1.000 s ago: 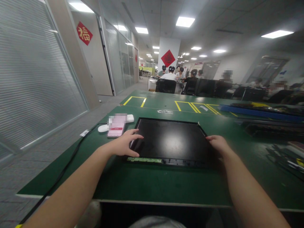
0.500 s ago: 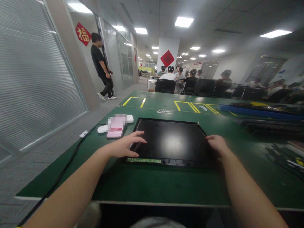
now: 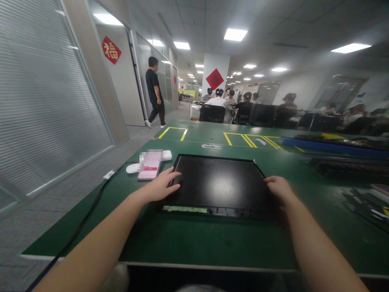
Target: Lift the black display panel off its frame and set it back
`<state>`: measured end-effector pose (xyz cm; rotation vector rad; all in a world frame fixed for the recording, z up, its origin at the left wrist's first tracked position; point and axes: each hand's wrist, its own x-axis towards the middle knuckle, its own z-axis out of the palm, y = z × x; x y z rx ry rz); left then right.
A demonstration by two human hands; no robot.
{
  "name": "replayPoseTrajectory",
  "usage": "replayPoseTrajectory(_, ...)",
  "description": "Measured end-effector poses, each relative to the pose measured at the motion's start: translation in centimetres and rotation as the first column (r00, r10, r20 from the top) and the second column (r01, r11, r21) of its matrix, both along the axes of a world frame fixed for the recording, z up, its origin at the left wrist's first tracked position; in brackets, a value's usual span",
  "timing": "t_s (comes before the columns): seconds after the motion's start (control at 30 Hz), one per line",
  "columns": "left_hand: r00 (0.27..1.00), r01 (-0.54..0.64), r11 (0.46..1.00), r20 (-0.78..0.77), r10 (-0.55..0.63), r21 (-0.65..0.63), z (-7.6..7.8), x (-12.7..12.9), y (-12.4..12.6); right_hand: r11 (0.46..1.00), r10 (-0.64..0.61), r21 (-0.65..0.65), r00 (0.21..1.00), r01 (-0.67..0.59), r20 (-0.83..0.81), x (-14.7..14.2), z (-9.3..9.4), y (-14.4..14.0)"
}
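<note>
A black LCD screen panel lies flat on the green table, with a narrow green circuit board along its near edge at the left. At the panel's left edge is my left hand, thumb and fingers apart, fingertips reaching over the rim. My right hand grips the right edge, its thumb side on top and the other fingers hidden below. Left of the panel, a pink-screened phone lies near white rounded items.
The green table carries yellow tape marks. At the right are a blue tray, dark panels and cables. A black cable runs along the left. A person walks beyond; several others sit behind.
My left hand has drawn back from above the screen to its left edge. My right hand stays at the right edge. The walking person has moved rightward and away.
</note>
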<state>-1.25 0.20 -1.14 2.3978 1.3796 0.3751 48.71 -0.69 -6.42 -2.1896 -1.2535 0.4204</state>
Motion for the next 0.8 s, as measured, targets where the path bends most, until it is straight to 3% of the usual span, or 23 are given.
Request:
replayPoseTrajectory(0.1,0.998,-0.065,0.998,-0.015,0.066,0.023,-0.8,-0.1,0.5,1.000,0.005,0.007,1.000,-0.005,-0.011,0.0,-0.2,0.0)
replayPoseTrajectory(0.27,0.998,-0.059,0.998,0.011,0.059,-0.025,-1.6,-0.6,1.1,1.000,0.002,0.006,1.000,-0.002,-0.006,-0.1,-0.1,0.1)
replayPoseTrajectory(0.43,0.984,-0.076,0.997,0.158,0.076,-0.010,-1.4,-0.7,1.3,1.000,-0.004,0.013,0.999,0.004,-0.033,-0.4,-0.1,0.0)
replayPoseTrajectory(0.6,0.950,-0.144,0.987,0.269,0.159,-0.074,-0.7,-0.5,1.1,1.000,0.004,0.023,1.000,-0.004,-0.016,-0.7,0.2,-0.2)
replayPoseTrajectory(0.7,0.902,-0.195,0.971,0.364,0.234,-0.141,-0.3,-0.2,1.0,1.000,0.004,0.007,1.000,-0.004,0.026,-0.9,0.7,-0.2)
replayPoseTrajectory(0.8,0.764,-0.208,0.942,0.557,0.325,-0.265,0.0,0.3,1.0,1.000,-0.003,-0.015,0.998,0.004,0.065,-1.2,1.1,-0.2)
